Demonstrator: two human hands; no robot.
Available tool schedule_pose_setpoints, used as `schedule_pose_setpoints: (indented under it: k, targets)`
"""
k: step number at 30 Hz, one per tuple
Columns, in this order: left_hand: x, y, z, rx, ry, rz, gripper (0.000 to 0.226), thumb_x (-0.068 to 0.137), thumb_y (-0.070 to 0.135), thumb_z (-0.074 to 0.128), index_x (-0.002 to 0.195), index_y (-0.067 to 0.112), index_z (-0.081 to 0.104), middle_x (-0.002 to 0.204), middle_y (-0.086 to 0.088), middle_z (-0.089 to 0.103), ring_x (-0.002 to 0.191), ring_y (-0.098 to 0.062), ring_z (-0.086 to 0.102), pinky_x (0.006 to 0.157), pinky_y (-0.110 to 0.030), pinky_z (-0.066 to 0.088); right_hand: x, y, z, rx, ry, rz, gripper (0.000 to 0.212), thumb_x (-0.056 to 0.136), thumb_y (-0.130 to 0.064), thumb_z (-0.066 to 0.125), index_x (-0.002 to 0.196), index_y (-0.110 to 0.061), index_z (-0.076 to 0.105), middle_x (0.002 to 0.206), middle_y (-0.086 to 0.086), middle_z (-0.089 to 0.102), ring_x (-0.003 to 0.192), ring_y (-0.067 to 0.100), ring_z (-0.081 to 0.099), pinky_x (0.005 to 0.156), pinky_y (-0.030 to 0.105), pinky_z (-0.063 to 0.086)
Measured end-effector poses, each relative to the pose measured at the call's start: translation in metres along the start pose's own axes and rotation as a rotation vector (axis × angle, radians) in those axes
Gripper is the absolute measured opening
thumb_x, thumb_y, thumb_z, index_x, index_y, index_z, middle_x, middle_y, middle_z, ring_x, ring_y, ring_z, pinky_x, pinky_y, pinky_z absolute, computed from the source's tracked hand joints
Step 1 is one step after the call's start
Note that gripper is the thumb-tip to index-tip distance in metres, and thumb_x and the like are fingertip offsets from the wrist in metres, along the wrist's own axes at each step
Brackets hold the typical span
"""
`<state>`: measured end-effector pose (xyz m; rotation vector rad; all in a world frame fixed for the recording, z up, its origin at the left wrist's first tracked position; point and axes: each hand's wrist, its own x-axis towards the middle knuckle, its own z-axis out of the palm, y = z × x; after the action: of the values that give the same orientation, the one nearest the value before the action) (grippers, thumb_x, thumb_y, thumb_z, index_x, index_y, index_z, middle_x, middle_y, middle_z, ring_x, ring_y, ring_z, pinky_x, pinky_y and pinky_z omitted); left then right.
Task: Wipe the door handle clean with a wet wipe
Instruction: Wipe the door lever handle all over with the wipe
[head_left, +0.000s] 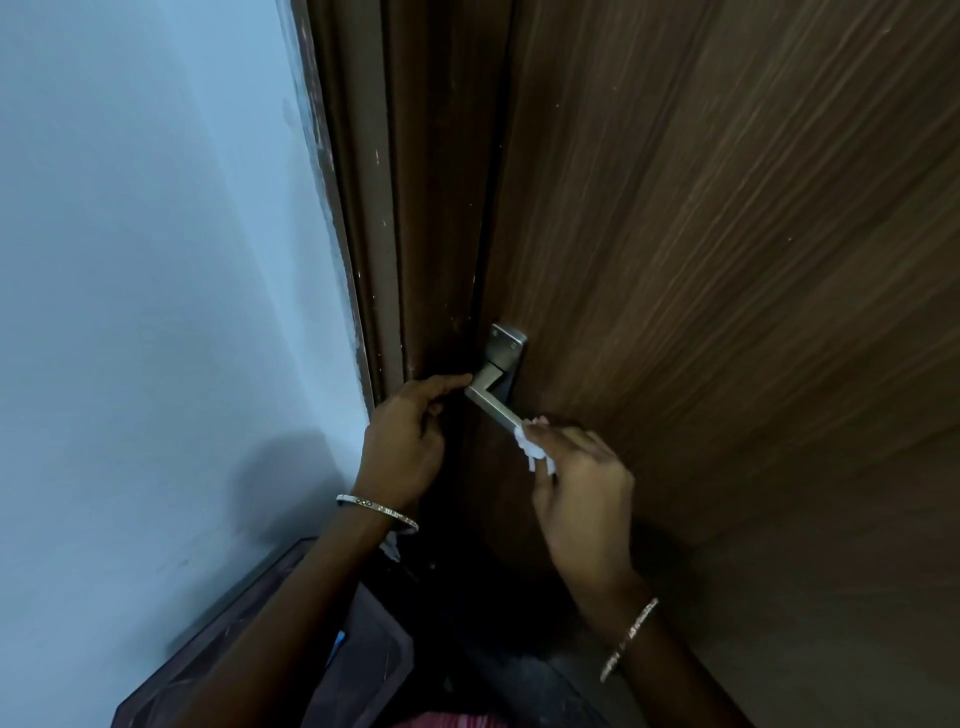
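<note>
A silver lever door handle (493, 402) sits on its metal backplate (508, 347) at the left edge of a dark wooden door (727, 260). My right hand (584, 493) pinches a crumpled white wet wipe (530, 447) against the free end of the lever. My left hand (410, 436) is at the door's edge, with its fingertips touching the handle's bend near the backplate. Part of the wipe is hidden behind my right fingers.
The brown door frame (374, 208) runs along a pale blue wall (156, 260) on the left. A dark wooden piece of furniture (249, 623) stands low at the left, close under my left forearm. Both wrists wear bangles.
</note>
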<state>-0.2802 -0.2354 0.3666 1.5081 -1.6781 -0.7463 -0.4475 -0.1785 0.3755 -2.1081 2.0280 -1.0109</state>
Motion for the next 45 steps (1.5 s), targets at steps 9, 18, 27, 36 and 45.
schedule_pose_setpoints:
  k: [9, 18, 27, 36, 45]
  targets:
    - [0.004, 0.003, -0.003, 0.067, -0.012, 0.043, 0.063, 0.079, -0.011, 0.052, 0.124, 0.031, 0.065, 0.118, 0.008, 0.070, 0.100, -0.011, 0.068, 0.085, -0.020, 0.053, 0.038, -0.041, 0.032, -0.049, -0.028, -0.043, 0.029, 0.088, -0.002, 0.067, 0.115, -0.013, 0.075, 0.104, 0.007, 0.076, 0.096, 0.026, 0.070, 0.076, 0.035, 0.059]
    - [0.006, 0.005, -0.006, 0.048, -0.011, 0.022, 0.070, 0.077, -0.021, 0.041, 0.122, 0.026, 0.067, 0.119, 0.004, 0.069, 0.106, -0.015, 0.064, 0.092, -0.030, 0.053, -0.003, 0.029, 0.006, 0.710, 0.136, 0.437, 0.018, 0.088, -0.010, 0.075, 0.102, -0.020, 0.082, 0.097, -0.008, 0.081, 0.093, 0.000, 0.075, 0.081, 0.014, 0.058]
    - [0.008, 0.004, -0.005, 0.082, -0.018, 0.009, 0.061, 0.082, -0.015, 0.050, 0.122, 0.029, 0.067, 0.116, 0.006, 0.071, 0.105, -0.012, 0.066, 0.090, -0.025, 0.052, 0.012, 0.009, 0.022, 2.016, -0.294, 1.332, 0.030, 0.076, 0.016, 0.053, 0.102, 0.019, 0.068, 0.110, 0.032, 0.072, 0.102, 0.039, 0.070, 0.088, 0.046, 0.058]
    - [0.007, 0.007, -0.005, 0.167, 0.016, 0.068, 0.057, 0.081, -0.005, 0.053, 0.124, 0.030, 0.066, 0.113, 0.007, 0.074, 0.104, -0.017, 0.069, 0.087, -0.030, 0.055, 0.031, -0.001, 0.073, 2.263, -0.228, 1.412, 0.048, 0.077, 0.009, 0.056, 0.124, 0.014, 0.056, 0.126, 0.024, 0.063, 0.111, 0.031, 0.063, 0.109, 0.031, 0.045]
    - [0.008, 0.004, -0.005, 0.154, -0.039, 0.051, 0.070, 0.076, -0.013, 0.052, 0.126, 0.034, 0.063, 0.119, 0.007, 0.071, 0.105, -0.013, 0.067, 0.088, -0.029, 0.054, 0.004, 0.047, 0.047, 2.179, -0.237, 1.212, 0.057, 0.055, 0.020, 0.080, 0.109, 0.011, 0.066, 0.106, 0.024, 0.076, 0.098, 0.031, 0.076, 0.090, 0.036, 0.058]
